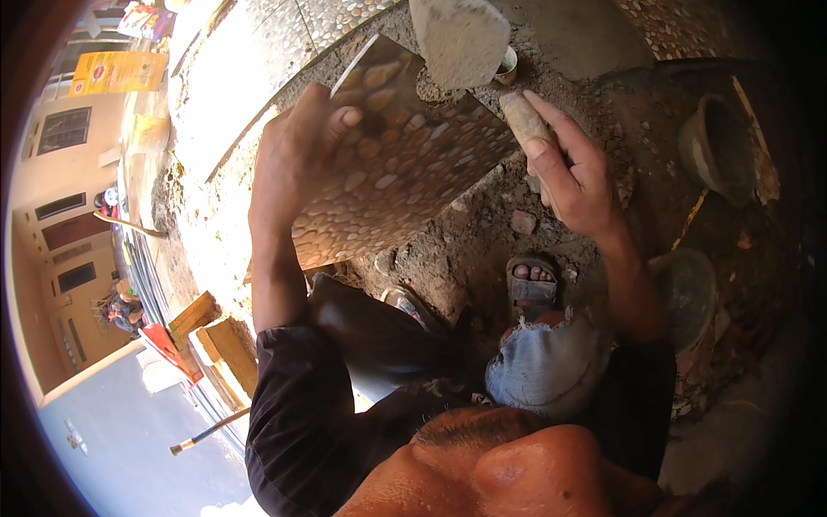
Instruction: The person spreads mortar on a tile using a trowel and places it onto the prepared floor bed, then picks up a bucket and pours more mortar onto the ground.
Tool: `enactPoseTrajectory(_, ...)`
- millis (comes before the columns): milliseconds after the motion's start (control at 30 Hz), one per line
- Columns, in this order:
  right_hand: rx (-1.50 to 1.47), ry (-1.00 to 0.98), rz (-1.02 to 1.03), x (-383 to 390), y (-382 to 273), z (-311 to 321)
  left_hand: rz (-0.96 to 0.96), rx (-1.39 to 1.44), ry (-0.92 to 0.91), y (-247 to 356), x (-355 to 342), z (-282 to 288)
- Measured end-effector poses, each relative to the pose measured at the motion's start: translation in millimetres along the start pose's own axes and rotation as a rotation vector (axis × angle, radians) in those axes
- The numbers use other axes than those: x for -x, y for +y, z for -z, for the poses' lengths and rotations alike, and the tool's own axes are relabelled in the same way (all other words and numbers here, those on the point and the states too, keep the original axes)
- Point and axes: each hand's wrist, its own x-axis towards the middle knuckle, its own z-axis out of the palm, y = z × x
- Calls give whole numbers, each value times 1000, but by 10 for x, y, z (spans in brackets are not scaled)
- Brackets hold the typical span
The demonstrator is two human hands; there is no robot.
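Taking the pebble-patterned tile (405, 168) as our landmark, we are seeing a yellow-orange box (119, 72) sitting far to its left, near the top. Below that box, and also well left of the tile, another person (127, 312) is showing small in the distance. Nearer the tile, down to its lower left, wooden blocks (229, 358) are lying in the sunlight.

At the tile's upper left edge our left hand (300, 151) is gripping, the thumb resting over the patterned face. The tile itself is slanting in front of us, above our knees, over rough soil (469, 246); we are not able to tell how much of its underside is touching the ground. Just below it, our left foot (409, 305) is peeping out in a sandal. Beyond the tile's notched upper edge, a pale blade (461, 39) is standing out.

Below the tile's right part, our right foot (534, 284) is resting in a sandal. Just beside the tile's right corner, our right hand (575, 177) is closing around a blunt, worn handle (524, 119); the hand is hiding the rest of that tool. Farther right of the tile, a dark basin (719, 146) is tilting on the dirt.
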Motion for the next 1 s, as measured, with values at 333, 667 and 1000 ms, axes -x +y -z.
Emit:
enactPoseTrajectory(333,-143,245,-219,235,505,96,10,-50,-49,39,-19,54)
enactPoseTrajectory(667,-230,863,-773,1372,1769,236,-23,-20,-116,3,-93,9)
enactPoseTrajectory(1000,629,459,-67,547,710,149,-231,15,-54,-215,-70,207)
